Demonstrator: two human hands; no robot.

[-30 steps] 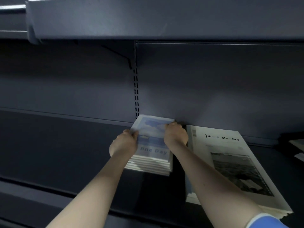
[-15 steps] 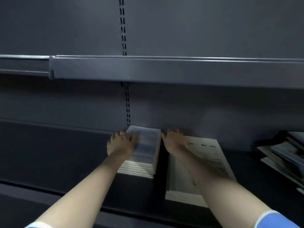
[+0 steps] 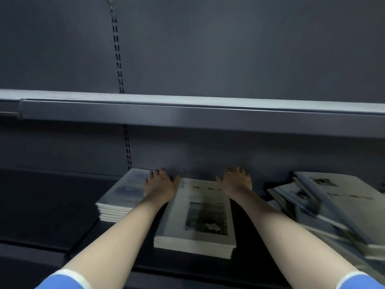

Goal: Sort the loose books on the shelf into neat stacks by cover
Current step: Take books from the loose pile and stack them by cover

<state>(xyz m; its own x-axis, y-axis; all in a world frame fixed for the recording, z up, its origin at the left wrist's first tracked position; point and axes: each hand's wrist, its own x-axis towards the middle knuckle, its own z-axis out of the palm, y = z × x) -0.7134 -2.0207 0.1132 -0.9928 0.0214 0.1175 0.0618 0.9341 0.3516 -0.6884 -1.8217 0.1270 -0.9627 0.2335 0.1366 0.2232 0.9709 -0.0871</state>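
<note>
Two neat stacks on the shelf [image 3: 52,205]: blue stack [image 3: 123,197] at left, white stack [image 3: 200,215] in the middle. Left hand [image 3: 161,184] and right hand [image 3: 236,180] flank the white stack's far end, fingers relaxed and spread, gripping nothing. Loose pile [image 3: 325,205] at right is still messy. Risk: squaring with an uneven push skews the white stack or shoves it into the loose pile, which looks ready to slide.

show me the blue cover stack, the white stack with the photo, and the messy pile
blue cover stack [image 3: 125,191], head view, on its top cover
white photo stack [image 3: 205,217], head view, on the cover photo
messy pile [image 3: 325,197], head view, on a tilted top book
</note>
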